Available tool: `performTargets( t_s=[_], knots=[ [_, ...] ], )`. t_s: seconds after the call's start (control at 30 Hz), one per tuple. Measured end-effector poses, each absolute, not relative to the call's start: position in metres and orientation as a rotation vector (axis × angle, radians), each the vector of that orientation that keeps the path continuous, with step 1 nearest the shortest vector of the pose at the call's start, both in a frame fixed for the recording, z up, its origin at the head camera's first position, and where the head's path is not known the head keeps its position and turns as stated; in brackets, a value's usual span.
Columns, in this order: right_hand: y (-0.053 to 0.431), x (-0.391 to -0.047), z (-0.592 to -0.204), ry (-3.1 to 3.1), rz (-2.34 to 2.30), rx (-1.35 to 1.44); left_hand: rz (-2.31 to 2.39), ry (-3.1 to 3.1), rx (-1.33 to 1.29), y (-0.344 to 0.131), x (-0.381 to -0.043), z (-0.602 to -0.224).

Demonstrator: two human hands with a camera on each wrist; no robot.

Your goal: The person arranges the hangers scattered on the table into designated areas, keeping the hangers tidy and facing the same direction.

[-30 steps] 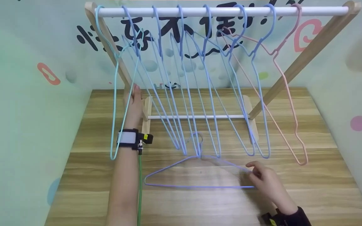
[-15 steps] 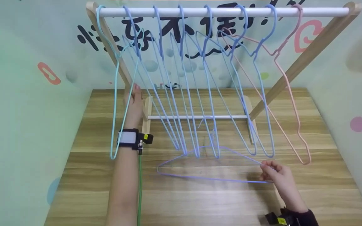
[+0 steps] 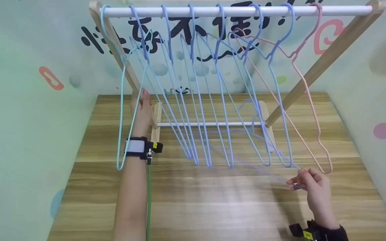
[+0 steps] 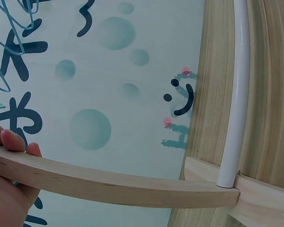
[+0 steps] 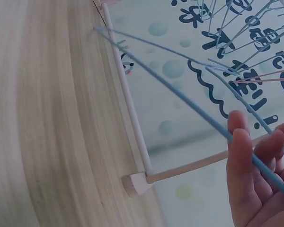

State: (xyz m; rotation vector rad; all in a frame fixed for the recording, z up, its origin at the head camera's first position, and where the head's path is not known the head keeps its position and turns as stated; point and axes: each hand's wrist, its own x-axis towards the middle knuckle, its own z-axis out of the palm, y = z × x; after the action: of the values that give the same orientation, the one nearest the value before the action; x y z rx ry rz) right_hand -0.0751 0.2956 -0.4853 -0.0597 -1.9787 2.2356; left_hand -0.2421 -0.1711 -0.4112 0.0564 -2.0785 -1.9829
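Observation:
My left hand (image 3: 142, 112) grips the left wooden post (image 4: 109, 187) of a hanger rack, its fingers curled round the wood. My right hand (image 3: 316, 189) pinches one end of a violet-blue hanger (image 5: 180, 97), which is lifted off the table. The held hanger tilts away from me, its hook pointing to the back behind the hanging ones. From the rack's white top bar (image 3: 203, 12) hang several blue hangers (image 3: 221, 20), a pale turquoise hanger (image 3: 122, 83) at the left end and a pink hanger (image 3: 308, 97) at the right.
The rack stands on a wood-grain table (image 3: 213, 214) by a patterned wall (image 3: 18, 134). A thin white lower bar (image 3: 193, 124) joins its feet. The right wooden post (image 3: 327, 60) slants behind the pink hanger. A green cable (image 3: 149, 197) runs along my left forearm.
My right hand has taken the violet-blue hanger by its right end, raised it off the table and moved right with it, tilting it up. My left hand has stayed on the post.

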Motion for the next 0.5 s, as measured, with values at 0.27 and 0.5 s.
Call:
performTargets(
  t_s=[0.27,0.5],
  knots=[
    [0.291,-0.070,-0.468,-1.952,2.131,-0.224,-1.999,-2.109,0.110,-0.173,-0.245,-0.413],
    [0.296,-0.070,-0.462,-1.819,2.187,-0.266,-1.984,-2.115,0.097,-0.177,-0.259,-0.431]
  ],
)
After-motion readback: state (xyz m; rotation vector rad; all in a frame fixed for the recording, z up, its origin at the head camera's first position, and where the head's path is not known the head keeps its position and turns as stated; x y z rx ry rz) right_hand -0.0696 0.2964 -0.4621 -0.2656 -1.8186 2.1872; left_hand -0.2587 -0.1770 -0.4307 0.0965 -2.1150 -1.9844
